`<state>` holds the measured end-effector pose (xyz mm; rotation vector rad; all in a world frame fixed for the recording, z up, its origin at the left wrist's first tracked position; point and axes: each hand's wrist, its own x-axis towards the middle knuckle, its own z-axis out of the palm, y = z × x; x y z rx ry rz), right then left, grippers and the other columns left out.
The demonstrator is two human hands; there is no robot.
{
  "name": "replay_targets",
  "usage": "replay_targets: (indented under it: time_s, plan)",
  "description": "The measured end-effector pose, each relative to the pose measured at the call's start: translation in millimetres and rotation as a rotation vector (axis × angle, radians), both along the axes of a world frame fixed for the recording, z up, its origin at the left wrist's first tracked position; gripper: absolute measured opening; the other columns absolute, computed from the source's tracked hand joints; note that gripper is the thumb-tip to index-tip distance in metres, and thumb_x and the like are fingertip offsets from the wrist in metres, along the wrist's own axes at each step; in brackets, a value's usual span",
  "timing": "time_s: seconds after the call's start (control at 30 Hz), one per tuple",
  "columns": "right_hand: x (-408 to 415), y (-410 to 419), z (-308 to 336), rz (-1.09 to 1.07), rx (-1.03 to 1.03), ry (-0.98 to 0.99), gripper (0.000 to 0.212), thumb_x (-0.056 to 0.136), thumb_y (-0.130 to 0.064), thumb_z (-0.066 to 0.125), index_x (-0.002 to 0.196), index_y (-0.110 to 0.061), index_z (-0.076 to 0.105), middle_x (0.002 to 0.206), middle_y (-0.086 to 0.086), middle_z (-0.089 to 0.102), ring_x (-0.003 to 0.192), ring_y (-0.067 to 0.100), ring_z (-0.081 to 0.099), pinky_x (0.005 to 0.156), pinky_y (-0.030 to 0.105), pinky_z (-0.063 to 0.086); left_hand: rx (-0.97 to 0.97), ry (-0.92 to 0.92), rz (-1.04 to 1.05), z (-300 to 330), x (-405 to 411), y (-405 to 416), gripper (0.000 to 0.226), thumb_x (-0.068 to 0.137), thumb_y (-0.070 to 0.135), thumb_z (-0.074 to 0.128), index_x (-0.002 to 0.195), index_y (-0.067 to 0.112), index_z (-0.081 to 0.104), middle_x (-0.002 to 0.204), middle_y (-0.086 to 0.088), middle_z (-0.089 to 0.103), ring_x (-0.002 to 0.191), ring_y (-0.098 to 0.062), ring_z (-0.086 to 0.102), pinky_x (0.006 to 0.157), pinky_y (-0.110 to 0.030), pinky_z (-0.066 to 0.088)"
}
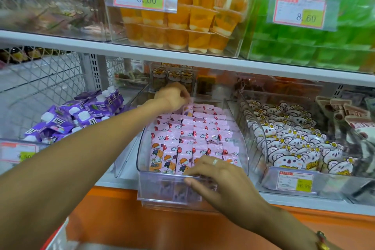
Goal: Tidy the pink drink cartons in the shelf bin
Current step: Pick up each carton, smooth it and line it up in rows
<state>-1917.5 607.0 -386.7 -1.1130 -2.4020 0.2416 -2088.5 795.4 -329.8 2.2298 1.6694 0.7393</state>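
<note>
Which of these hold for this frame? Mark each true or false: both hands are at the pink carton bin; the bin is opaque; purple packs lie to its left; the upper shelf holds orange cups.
1. Both hands work at the clear bin: true; the left hand pinches a pink carton at the back, and the right hand grips the front rim.
2. The bin is opaque: false, it is see-through.
3. Purple packs lie left of it: true.
4. Orange cups are stacked above: true.
5. The right hand wears no ring: false, a ring shows.
</note>
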Motion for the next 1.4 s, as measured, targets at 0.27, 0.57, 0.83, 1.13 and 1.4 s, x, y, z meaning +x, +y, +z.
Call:
replay_targets:
  time_s: [0.27, 0.57, 0.83, 1.13, 1.4]
  plan:
    - [-1, -3, 1, -0.035, 0.0, 0.12, 0.018, 0.088, -0.046, 0.06, 0.098, -0.034, 0.069, 0.091, -0.016, 0.062, 0.078, -0.006, 0.055, 0.068, 0.03, 0.05, 0.329, -0.41, 0.253, 13, -9, -46, 0.02, 0.097, 0.028, 0.053, 0.11, 0.016, 0.063, 0.107, -0.002, 0.07, 0.081, -0.017, 0.064, 0.06, -0.026, 0.051]
    - [-3, 0, 17, -0.045, -0.049, 0.041, 0.012, 0.084, -0.043, 0.067, 0.091, -0.033, 0.07, 0.079, -0.008, 0.064, 0.076, 0.007, 0.056, 0.066, 0.029, 0.046, 0.474, -0.99, 0.177, 7, -36, -133, 0.003, 0.096, 0.019, 0.056, 0.095, 0.019, 0.059, 0.086, 0.006, 0.066, 0.078, -0.001, 0.062, 0.074, -0.022, 0.052]
    - [-22, 4, 37, -0.101, -0.214, 0.377, 0.045, 0.065, -0.062, 0.07, 0.101, -0.035, 0.067, 0.084, -0.014, 0.064, 0.072, 0.003, 0.059, 0.063, 0.02, 0.048, 0.316, -1.138, 0.1, -5, -40, -171, 0.009, 0.092, 0.019, 0.059, 0.087, 0.025, 0.064, 0.072, 0.016, 0.067, 0.073, 0.003, 0.061, 0.074, -0.022, 0.054]
    - [-54, 9, 38, -0.094, -0.562, 0.703, 0.015, 0.088, -0.025, 0.065, 0.102, -0.026, 0.062, 0.076, -0.011, 0.068, 0.07, 0.002, 0.064, 0.068, 0.016, 0.048, 0.061, -1.139, 0.003, -17, -34, -174, 0.013, 0.092, 0.022, 0.058, 0.103, 0.026, 0.064, 0.099, 0.01, 0.07, 0.091, -0.003, 0.066, 0.077, -0.024, 0.058]
    - [-51, 13, 38, -0.167, -0.77, 0.895, 0.03, 0.09, -0.034, 0.061, 0.114, -0.015, 0.063, 0.079, -0.013, 0.072, 0.066, -0.004, 0.064, 0.057, 0.01, 0.047, 0.001, -0.877, -0.119, -28, -33, -180, 0.035, 0.084, 0.011, 0.069, 0.107, 0.035, 0.058, 0.104, 0.028, 0.062, 0.092, 0.009, 0.061, 0.072, -0.013, 0.053]
